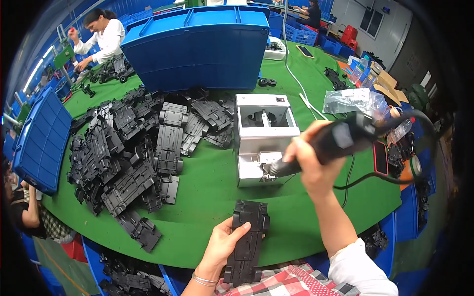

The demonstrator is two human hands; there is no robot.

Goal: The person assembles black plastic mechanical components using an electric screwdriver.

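My left hand grips a black plastic toy car chassis near the table's front edge, thumb across its face. The chassis stands lengthwise, its ribbed side toward me. In my right hand is a black electric screwdriver, slightly blurred and held nearly level. Its nose points left, at the lower front opening of a white screw feeder. Whether the bit touches a screw there cannot be made out. A large heap of similar black chassis lies to the left on the green cloth.
A big blue bin stands behind the heap, and another blue bin leans at the left edge. The screwdriver's black cable loops at right. Phones, plastic bags and bottles lie on the right. A co-worker works at far left.
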